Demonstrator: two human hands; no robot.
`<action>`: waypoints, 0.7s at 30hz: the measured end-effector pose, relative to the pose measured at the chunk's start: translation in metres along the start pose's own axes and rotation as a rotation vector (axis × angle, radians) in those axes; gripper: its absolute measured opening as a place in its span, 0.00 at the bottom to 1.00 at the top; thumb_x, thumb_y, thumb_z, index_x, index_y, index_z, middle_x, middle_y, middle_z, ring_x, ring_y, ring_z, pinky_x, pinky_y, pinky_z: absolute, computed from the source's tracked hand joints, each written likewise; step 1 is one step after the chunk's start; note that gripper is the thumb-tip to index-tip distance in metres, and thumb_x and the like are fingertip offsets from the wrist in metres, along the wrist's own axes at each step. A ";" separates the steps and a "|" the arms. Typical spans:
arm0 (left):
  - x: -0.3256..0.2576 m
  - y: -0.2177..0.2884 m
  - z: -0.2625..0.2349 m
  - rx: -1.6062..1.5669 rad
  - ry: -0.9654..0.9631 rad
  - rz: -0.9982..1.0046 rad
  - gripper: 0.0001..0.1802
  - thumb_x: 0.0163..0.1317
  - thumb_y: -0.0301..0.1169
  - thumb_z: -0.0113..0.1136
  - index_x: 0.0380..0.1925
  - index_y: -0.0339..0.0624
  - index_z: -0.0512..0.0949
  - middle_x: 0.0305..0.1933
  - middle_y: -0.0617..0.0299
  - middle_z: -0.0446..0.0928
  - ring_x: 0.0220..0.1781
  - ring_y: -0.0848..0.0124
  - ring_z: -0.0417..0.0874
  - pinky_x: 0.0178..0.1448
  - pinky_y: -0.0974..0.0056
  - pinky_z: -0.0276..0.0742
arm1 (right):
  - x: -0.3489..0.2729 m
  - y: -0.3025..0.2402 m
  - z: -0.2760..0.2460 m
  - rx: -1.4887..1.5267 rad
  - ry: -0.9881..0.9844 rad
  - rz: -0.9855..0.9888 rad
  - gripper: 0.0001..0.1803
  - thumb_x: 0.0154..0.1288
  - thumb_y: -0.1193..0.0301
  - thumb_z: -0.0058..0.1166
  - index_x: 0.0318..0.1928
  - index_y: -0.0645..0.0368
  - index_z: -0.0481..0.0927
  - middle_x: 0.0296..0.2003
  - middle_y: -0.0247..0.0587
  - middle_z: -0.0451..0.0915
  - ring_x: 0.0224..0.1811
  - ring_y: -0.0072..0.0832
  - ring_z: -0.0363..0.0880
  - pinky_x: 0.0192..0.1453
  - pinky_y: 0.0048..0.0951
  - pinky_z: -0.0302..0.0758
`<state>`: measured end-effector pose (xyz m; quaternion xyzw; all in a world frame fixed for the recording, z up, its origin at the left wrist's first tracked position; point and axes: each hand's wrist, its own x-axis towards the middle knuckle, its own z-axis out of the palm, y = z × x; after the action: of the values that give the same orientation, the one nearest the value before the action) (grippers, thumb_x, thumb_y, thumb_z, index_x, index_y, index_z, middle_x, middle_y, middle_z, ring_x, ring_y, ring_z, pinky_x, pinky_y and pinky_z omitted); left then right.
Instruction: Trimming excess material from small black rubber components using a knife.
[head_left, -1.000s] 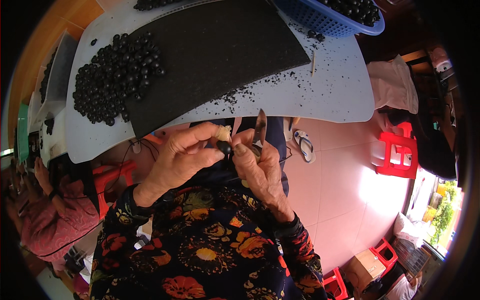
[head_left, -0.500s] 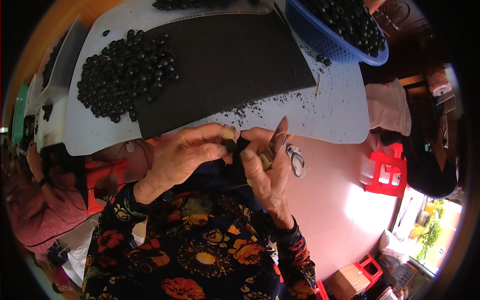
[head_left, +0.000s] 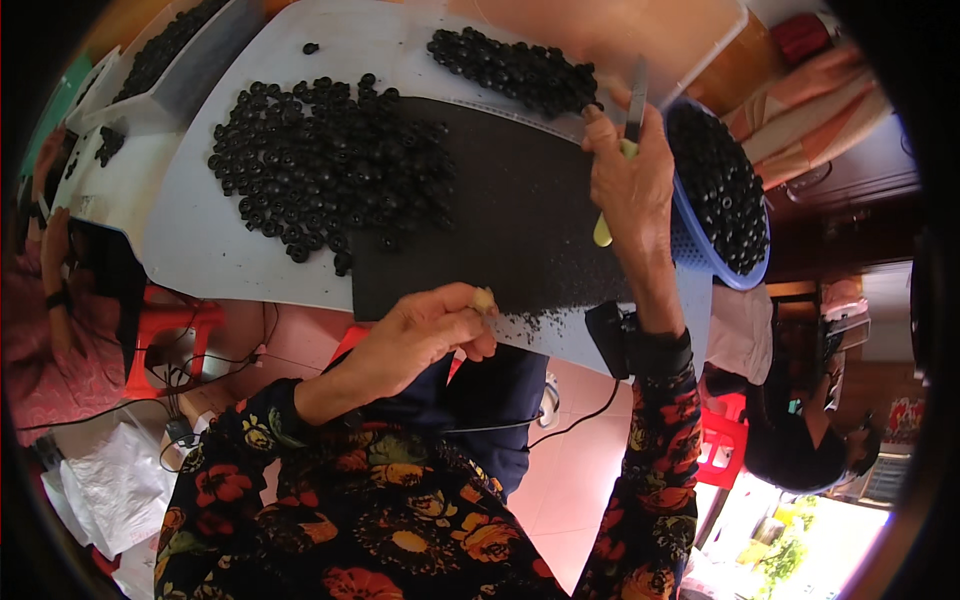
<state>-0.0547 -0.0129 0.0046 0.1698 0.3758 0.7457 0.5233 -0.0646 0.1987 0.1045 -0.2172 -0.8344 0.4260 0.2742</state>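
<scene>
My right hand (head_left: 632,170) is closed around a small knife (head_left: 637,95) with a pale yellow-green handle and its blade pointing up and away. Its thumb and fingertips are at the right end of a far pile of small black round pieces (head_left: 520,72); whether they pinch one cannot be made out. My left hand (head_left: 420,335) hovers at the near edge of a black mat (head_left: 510,190), thumb and fingers drawn together. A tan covering (head_left: 483,300) sits on its index fingertip. Anything inside that grip is hidden. A larger heap of black ring-like pieces (head_left: 320,165) covers the mat's left part.
A blue basket (head_left: 685,235) full of black pieces stands at the right. Black crumbs (head_left: 530,325) lie along the near edge of the light table (head_left: 180,230). At the far left is a clear bin (head_left: 205,75). Two other people sit at the left and right edges.
My right hand has carried the knife away from my left hand to the far pile. The black piece seen earlier at my left fingertips no longer shows. The view has shifted too.
</scene>
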 end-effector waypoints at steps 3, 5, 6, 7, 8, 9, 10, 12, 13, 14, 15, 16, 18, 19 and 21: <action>-0.001 0.003 0.000 0.011 0.016 -0.030 0.09 0.67 0.30 0.47 0.42 0.38 0.73 0.35 0.64 0.78 0.39 0.78 0.77 0.47 0.71 0.71 | -0.001 0.001 0.017 -0.165 -0.087 -0.187 0.15 0.56 0.69 0.60 0.40 0.66 0.76 0.24 0.42 0.77 0.26 0.24 0.74 0.33 0.27 0.73; -0.001 0.003 -0.004 0.104 -0.015 -0.020 0.09 0.68 0.27 0.45 0.43 0.36 0.73 0.36 0.61 0.77 0.41 0.74 0.77 0.50 0.66 0.73 | -0.029 0.004 0.036 -0.167 -0.300 -0.125 0.14 0.53 0.69 0.62 0.38 0.63 0.76 0.17 0.41 0.75 0.19 0.25 0.73 0.27 0.28 0.72; 0.000 0.004 -0.005 0.097 -0.016 -0.022 0.09 0.68 0.27 0.45 0.43 0.36 0.73 0.36 0.61 0.77 0.41 0.74 0.77 0.50 0.66 0.73 | -0.040 0.008 0.043 -0.170 -0.382 -0.070 0.15 0.53 0.69 0.63 0.38 0.64 0.76 0.16 0.41 0.74 0.18 0.27 0.73 0.27 0.29 0.72; 0.000 0.004 -0.006 0.120 -0.021 -0.036 0.09 0.69 0.27 0.45 0.42 0.35 0.73 0.36 0.61 0.77 0.41 0.74 0.77 0.50 0.66 0.73 | -0.048 0.006 0.046 -0.218 -0.441 -0.009 0.16 0.52 0.68 0.63 0.38 0.65 0.75 0.16 0.43 0.73 0.19 0.30 0.75 0.27 0.31 0.73; -0.001 0.004 -0.006 0.145 -0.030 -0.052 0.09 0.69 0.27 0.45 0.41 0.35 0.73 0.36 0.61 0.77 0.41 0.74 0.77 0.49 0.67 0.73 | -0.050 0.006 0.049 -0.242 -0.471 0.006 0.16 0.52 0.69 0.63 0.38 0.65 0.75 0.18 0.45 0.74 0.20 0.32 0.75 0.27 0.32 0.73; -0.001 0.004 -0.007 0.144 -0.034 -0.058 0.09 0.69 0.27 0.45 0.41 0.35 0.73 0.36 0.61 0.77 0.41 0.74 0.77 0.49 0.67 0.73 | -0.053 0.007 0.051 -0.265 -0.500 0.022 0.16 0.52 0.70 0.63 0.38 0.66 0.74 0.19 0.46 0.74 0.20 0.34 0.76 0.27 0.32 0.73; -0.002 0.002 -0.009 0.168 -0.039 -0.047 0.09 0.68 0.29 0.46 0.42 0.37 0.74 0.36 0.62 0.78 0.40 0.76 0.77 0.46 0.70 0.72 | -0.055 0.010 0.055 -0.265 -0.495 0.028 0.16 0.52 0.70 0.63 0.38 0.66 0.74 0.19 0.46 0.74 0.20 0.34 0.76 0.27 0.32 0.73; 0.000 0.003 -0.010 0.197 -0.050 -0.038 0.10 0.67 0.31 0.47 0.42 0.38 0.74 0.36 0.64 0.78 0.40 0.78 0.77 0.42 0.72 0.71 | -0.055 0.018 0.060 -0.307 -0.425 -0.184 0.15 0.51 0.71 0.61 0.36 0.67 0.73 0.22 0.49 0.75 0.22 0.38 0.77 0.29 0.33 0.74; 0.000 0.006 -0.009 0.210 -0.059 -0.046 0.10 0.67 0.31 0.47 0.42 0.38 0.74 0.36 0.64 0.78 0.40 0.78 0.77 0.42 0.73 0.71 | -0.055 0.019 0.058 -0.307 -0.418 -0.180 0.15 0.51 0.71 0.61 0.36 0.67 0.73 0.22 0.49 0.75 0.22 0.38 0.77 0.29 0.33 0.74; -0.001 0.008 -0.007 0.224 -0.066 -0.052 0.10 0.67 0.31 0.47 0.42 0.38 0.74 0.36 0.64 0.78 0.39 0.78 0.78 0.42 0.73 0.71 | -0.056 0.019 0.055 -0.292 -0.426 -0.166 0.14 0.51 0.72 0.61 0.36 0.67 0.73 0.23 0.49 0.76 0.23 0.39 0.77 0.29 0.33 0.74; -0.001 0.006 -0.006 0.229 -0.072 -0.055 0.10 0.67 0.31 0.47 0.42 0.38 0.74 0.36 0.64 0.78 0.39 0.78 0.78 0.42 0.73 0.71 | -0.057 0.019 0.052 -0.276 -0.433 -0.150 0.14 0.50 0.73 0.60 0.35 0.67 0.73 0.24 0.49 0.76 0.24 0.40 0.78 0.30 0.33 0.74; -0.001 0.002 -0.005 0.150 -0.049 -0.017 0.10 0.67 0.31 0.47 0.41 0.39 0.75 0.36 0.64 0.78 0.39 0.78 0.78 0.41 0.74 0.71 | -0.059 0.021 0.047 -0.275 -0.424 -0.148 0.14 0.50 0.73 0.60 0.35 0.67 0.73 0.24 0.49 0.76 0.24 0.40 0.78 0.30 0.33 0.74; -0.004 -0.001 -0.003 0.080 -0.029 0.011 0.09 0.67 0.31 0.48 0.41 0.39 0.75 0.36 0.64 0.78 0.39 0.79 0.78 0.41 0.75 0.71 | -0.067 0.028 0.034 -0.168 -0.386 -0.115 0.13 0.50 0.75 0.59 0.35 0.66 0.73 0.23 0.48 0.76 0.23 0.38 0.78 0.30 0.33 0.74; -0.006 0.001 -0.003 0.088 0.008 0.000 0.10 0.67 0.30 0.47 0.42 0.37 0.74 0.37 0.62 0.77 0.39 0.76 0.77 0.45 0.71 0.71 | -0.072 0.028 0.027 -0.164 -0.375 -0.110 0.13 0.50 0.75 0.59 0.35 0.66 0.73 0.23 0.48 0.76 0.23 0.38 0.78 0.30 0.33 0.74; -0.008 0.004 0.000 0.103 0.037 -0.022 0.10 0.68 0.28 0.46 0.44 0.35 0.73 0.38 0.60 0.76 0.39 0.74 0.76 0.49 0.67 0.72 | -0.084 0.022 0.012 -0.115 -0.364 -0.077 0.12 0.50 0.76 0.58 0.35 0.66 0.73 0.23 0.45 0.75 0.22 0.35 0.76 0.29 0.31 0.73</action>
<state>-0.0542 -0.0210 0.0084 0.1788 0.4250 0.7227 0.5149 -0.0059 0.1534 0.0581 -0.1198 -0.9009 0.3990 0.1219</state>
